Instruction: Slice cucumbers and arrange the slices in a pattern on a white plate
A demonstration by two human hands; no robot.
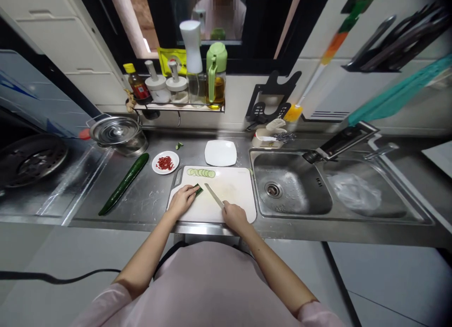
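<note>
My left hand [184, 199] is closed over a short piece of cucumber [199, 191] on the white cutting board [233, 209], with the green end showing past the fingertips. In my right hand [235, 216] is the handle of a knife [213, 194]; its blade points up and left, a little to the right of the cucumber piece and apart from it. A row of overlapping cucumber slices [201, 173] lies along the board's far edge. To the left of the board, a whole cucumber [124, 184] rests slantwise on the steel counter.
A small plate of chopped red pieces [165, 163] and a white square plate [221, 152] stand behind the board. Cucumber scraps [179, 145] lie nearby. A lidded pot [120, 134] is at the back left, a double sink [293, 181] at right, a bottle rack [180, 107] above.
</note>
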